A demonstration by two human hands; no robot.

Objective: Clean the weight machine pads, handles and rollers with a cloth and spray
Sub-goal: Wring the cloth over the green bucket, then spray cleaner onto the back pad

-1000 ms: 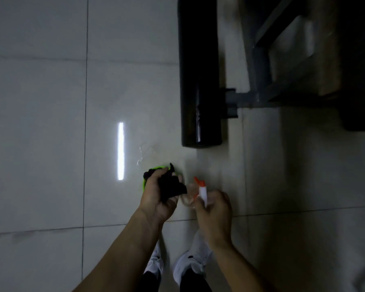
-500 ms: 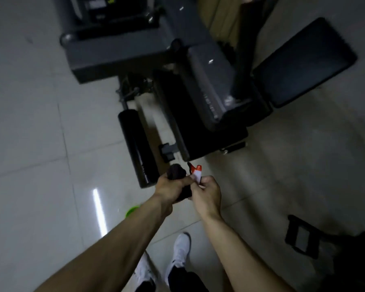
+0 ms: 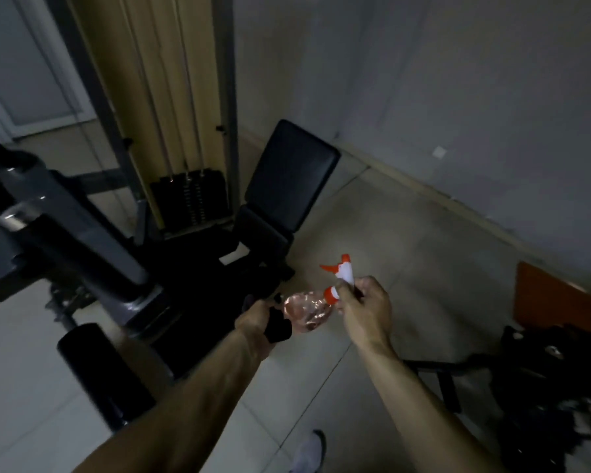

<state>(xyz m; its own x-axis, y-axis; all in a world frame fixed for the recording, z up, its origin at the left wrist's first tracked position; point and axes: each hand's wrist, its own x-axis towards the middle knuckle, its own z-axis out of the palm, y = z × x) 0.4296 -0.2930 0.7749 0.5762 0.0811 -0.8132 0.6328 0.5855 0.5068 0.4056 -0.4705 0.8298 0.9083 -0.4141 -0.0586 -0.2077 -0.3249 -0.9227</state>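
Observation:
My left hand [image 3: 258,317] grips a dark cloth [image 3: 278,327] in front of the weight machine. Beside it my right hand [image 3: 364,310] holds a clear spray bottle [image 3: 307,310] by its neck, the white and orange trigger head [image 3: 342,271] sticking up above my fingers. The bottle body lies sideways between the two hands, touching the cloth. A black back pad [image 3: 292,172] stands tilted behind the dark seat [image 3: 260,230]. A black foam roller [image 3: 99,368] juts out at the lower left.
The weight stack [image 3: 188,196] and its guide rods rise behind the seat, with the grey machine frame [image 3: 65,227] to the left. Dark bags [image 3: 543,387] and an orange board [image 3: 556,302] sit at the right by the wall. Tiled floor [image 3: 389,233] lies ahead.
My view has swung up from the floor and roller to the seat and back pad. Both hands rose, and the bottle now lies sideways with its body in view.

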